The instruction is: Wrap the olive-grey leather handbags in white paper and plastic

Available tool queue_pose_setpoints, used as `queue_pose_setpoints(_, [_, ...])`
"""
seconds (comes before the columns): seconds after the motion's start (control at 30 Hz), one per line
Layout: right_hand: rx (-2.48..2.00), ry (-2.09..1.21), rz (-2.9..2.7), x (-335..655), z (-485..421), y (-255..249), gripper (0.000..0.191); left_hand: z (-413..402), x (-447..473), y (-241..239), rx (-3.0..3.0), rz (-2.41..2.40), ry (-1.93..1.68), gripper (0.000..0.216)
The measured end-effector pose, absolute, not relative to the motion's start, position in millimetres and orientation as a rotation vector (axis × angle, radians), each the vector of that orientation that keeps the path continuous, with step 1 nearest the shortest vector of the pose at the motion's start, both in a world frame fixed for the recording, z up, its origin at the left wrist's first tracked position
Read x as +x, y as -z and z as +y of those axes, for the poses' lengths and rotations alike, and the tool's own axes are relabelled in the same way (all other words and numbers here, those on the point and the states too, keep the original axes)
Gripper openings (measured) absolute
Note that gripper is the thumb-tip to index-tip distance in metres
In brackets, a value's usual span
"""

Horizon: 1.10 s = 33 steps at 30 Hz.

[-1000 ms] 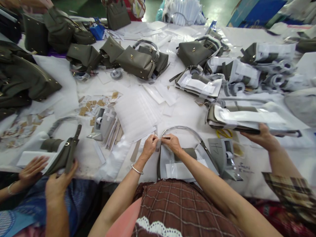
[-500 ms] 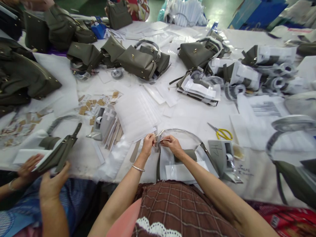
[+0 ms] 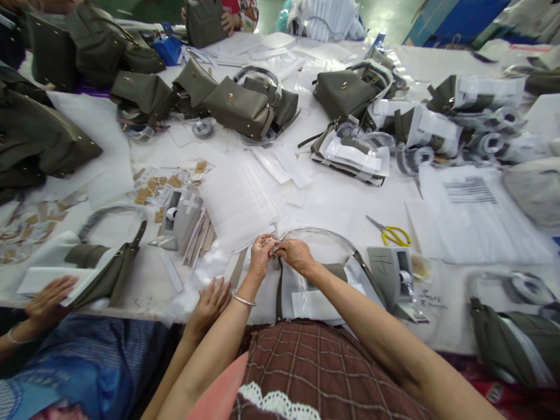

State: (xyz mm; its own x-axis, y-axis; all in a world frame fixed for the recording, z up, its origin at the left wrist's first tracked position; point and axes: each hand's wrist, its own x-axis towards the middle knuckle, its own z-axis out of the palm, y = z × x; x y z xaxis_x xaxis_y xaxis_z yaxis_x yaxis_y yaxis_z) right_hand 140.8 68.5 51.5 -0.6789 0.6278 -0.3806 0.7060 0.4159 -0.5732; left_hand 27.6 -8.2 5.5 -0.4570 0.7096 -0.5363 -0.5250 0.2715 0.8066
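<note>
An olive handbag [image 3: 293,283] lies in front of me, partly covered by white paper, its plastic-wrapped handle [image 3: 345,241] arching away from me. My left hand [image 3: 261,255] and my right hand [image 3: 296,255] meet at the handle's left end. Both are closed, fingertips pinched together around something small and pale that I cannot make out. My right forearm hides part of the bag. Just right of the bag stands a grey tape dispenser [image 3: 387,277], with yellow-handled scissors [image 3: 391,234] behind it.
At left, a co-worker's hand [image 3: 55,294] rests on another handbag [image 3: 118,268]; their other hand [image 3: 212,303] is close beside my left forearm. Foam sheets [image 3: 238,195], loose tags [image 3: 153,185] and a second tape dispenser [image 3: 181,219] lie beyond. More handbags [image 3: 240,108] line the back.
My hands have drawn closer together, the right one shifting left. The co-worker's nearer hand has left their bag and moved right. At far right, another handbag has tipped down.
</note>
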Motion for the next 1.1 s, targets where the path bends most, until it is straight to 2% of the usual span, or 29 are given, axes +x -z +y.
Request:
queue_pose_setpoints(0.13, [1.236,1.142,2.417,126,71,-50,0.013,-19,31,-2,0.428,1.668,-1.441,0.03])
queue_pose_setpoints(0.27, [1.29,1.177,2.403,124,75,-41,0.014,-32,30,-5,0.96,1.835,-1.302,0.017])
queue_pose_setpoints(0.47, [1.246,1.356,2.406,137,79,-32,0.035,-44,26,-17,1.474,1.749,-1.02,0.035])
queue_pose_setpoints(0.53, [1.264,1.503,2.39,142,78,-25,0.038,-51,31,-19,1.478,1.738,-1.008,0.039])
queue_pose_setpoints(0.63, [1.385,1.794,2.29,148,74,-16,0.026,-63,44,-16,1.324,1.777,-1.15,0.035])
queue_pose_setpoints(0.73, [1.429,2.028,2.165,150,69,-12,0.017,-68,52,-10,0.851,1.821,-1.32,0.033])
queue_pose_setpoints(0.8, [1.441,2.122,2.105,149,66,-13,0.013,-63,51,-7,0.523,1.812,-1.341,0.04])
queue_pose_setpoints(0.9, [1.442,2.138,2.099,149,65,-17,0.008,-48,40,-5,0.365,1.799,-1.281,0.045])
queue_pose_setpoints(1.1, [1.351,1.987,2.209,155,70,-27,0.016,-35,25,-11,0.649,1.769,-1.119,0.019])
